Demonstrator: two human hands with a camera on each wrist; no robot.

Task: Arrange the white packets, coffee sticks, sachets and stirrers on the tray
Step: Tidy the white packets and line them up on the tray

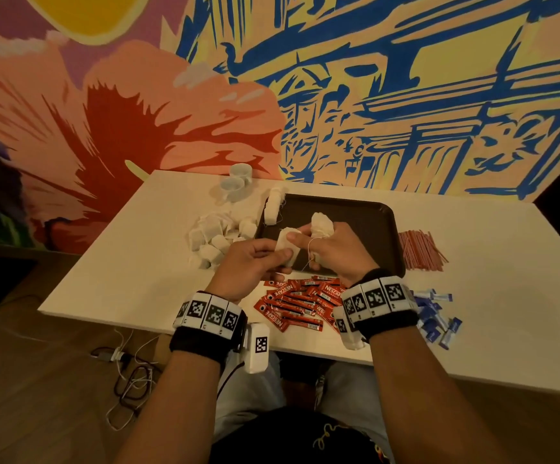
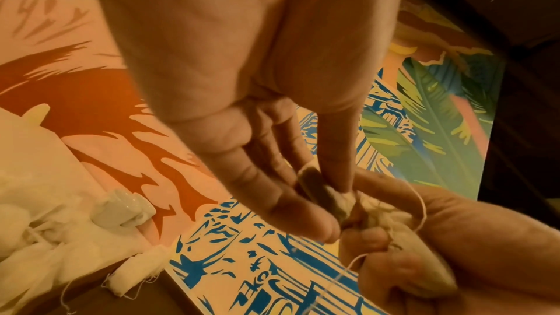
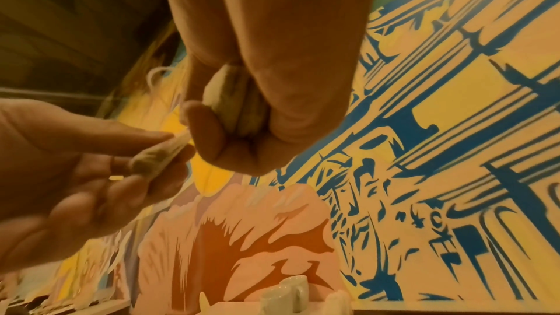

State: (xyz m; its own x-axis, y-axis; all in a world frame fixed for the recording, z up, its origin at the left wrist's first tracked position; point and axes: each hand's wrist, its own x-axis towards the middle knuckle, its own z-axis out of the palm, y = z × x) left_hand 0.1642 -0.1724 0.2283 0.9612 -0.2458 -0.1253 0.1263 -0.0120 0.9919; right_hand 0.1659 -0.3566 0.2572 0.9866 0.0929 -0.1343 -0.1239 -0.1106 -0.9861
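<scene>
Over the near left part of the dark tray [image 1: 365,212], my left hand [image 1: 255,259] pinches one white packet [image 1: 287,246] between thumb and fingers. The same packet [image 2: 321,194] shows edge-on in the left wrist view. My right hand [image 1: 332,249] grips a bunch of white packets [image 1: 322,224], strings dangling, and its fingertips touch the left hand's packet. A row of white packets [image 1: 273,205] stands at the tray's left edge. Loose white packets [image 1: 215,239] are heaped left of the tray. Red coffee sticks [image 1: 298,303], blue sachets [image 1: 435,316] and red stirrers [image 1: 419,249] lie on the white table [image 1: 121,279].
Two white cups [image 1: 236,182] stand at the table's back edge, left of the tray. A painted wall rises right behind the table. Cables [image 1: 128,373] lie on the floor at the lower left. The table's right side [image 1: 506,262] is bare.
</scene>
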